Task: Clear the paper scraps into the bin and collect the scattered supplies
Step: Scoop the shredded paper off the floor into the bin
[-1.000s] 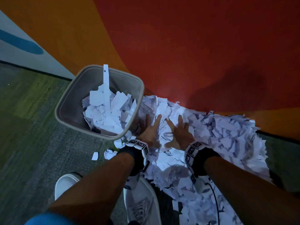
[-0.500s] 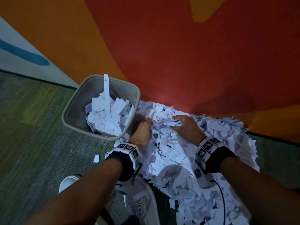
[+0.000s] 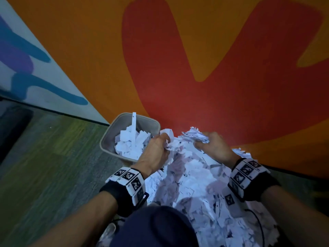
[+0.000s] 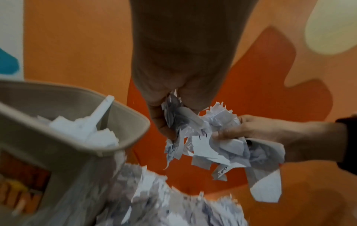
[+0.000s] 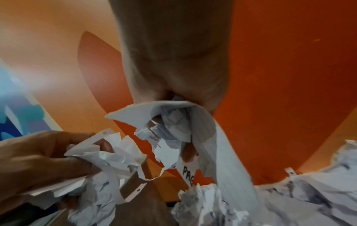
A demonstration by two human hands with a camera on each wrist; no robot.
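Scooping step right now: left hand (image 3: 156,150) and right hand (image 3: 211,148) each have fingers curled round a clump of torn white paper scraps (image 3: 195,179), lifted off the floor pile just beside the half-full grey plastic bin (image 3: 108,138). I'd say next is swinging both handfuls left over the rim and letting go

A second ago both hands lay flat, fingers spread, on the heap of paper scraps (image 3: 194,177). Now the left hand (image 3: 154,154) and right hand (image 3: 212,148) have curled around bunches of scraps and lifted them clear of the heap, close together beside the bin (image 3: 106,139) (loose strips dangle from both fists). The view has also tilted up, showing more wall.
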